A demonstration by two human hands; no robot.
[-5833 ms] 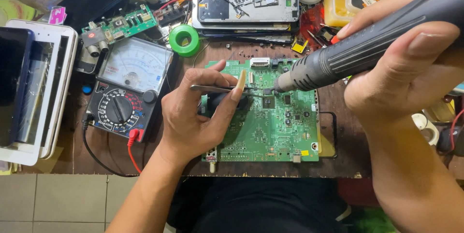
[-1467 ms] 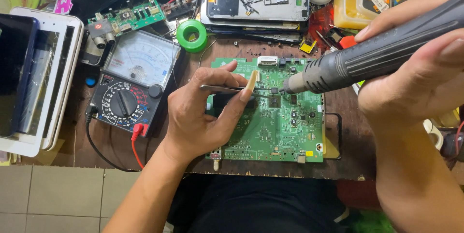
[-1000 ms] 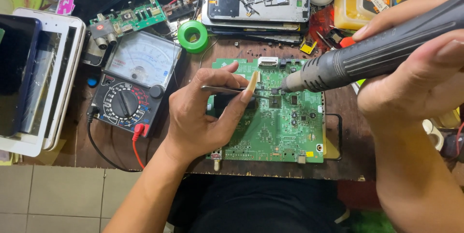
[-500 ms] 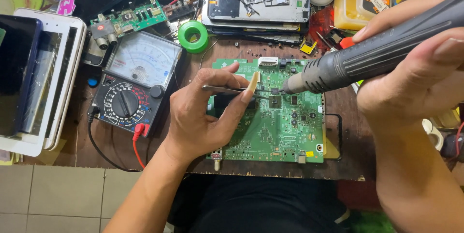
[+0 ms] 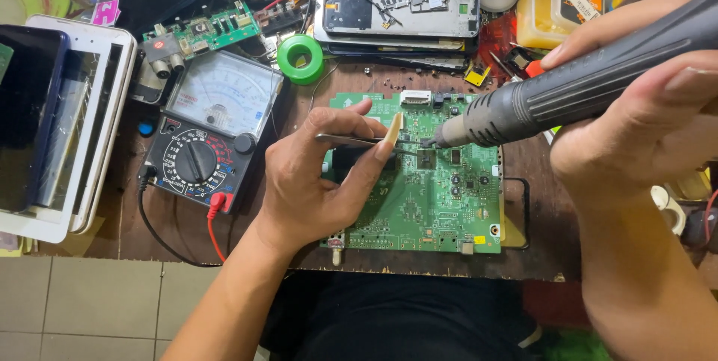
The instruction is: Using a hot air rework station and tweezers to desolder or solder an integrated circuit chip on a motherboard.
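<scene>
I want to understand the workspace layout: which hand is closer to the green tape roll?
Left. The left hand lies just below the green tape roll, holding tweezers. The right hand is far off to its right, gripping the hot-air tool.

Green circuit board (image 5: 430, 196) lies flat on the brown bench, one small black chip near its upper middle. Slim metal tweezers (image 5: 359, 140) held nearly level, tips at that chip. Grey hot-air handpiece (image 5: 568, 92) slants down from upper right, metal nozzle just beside the chip.
</scene>
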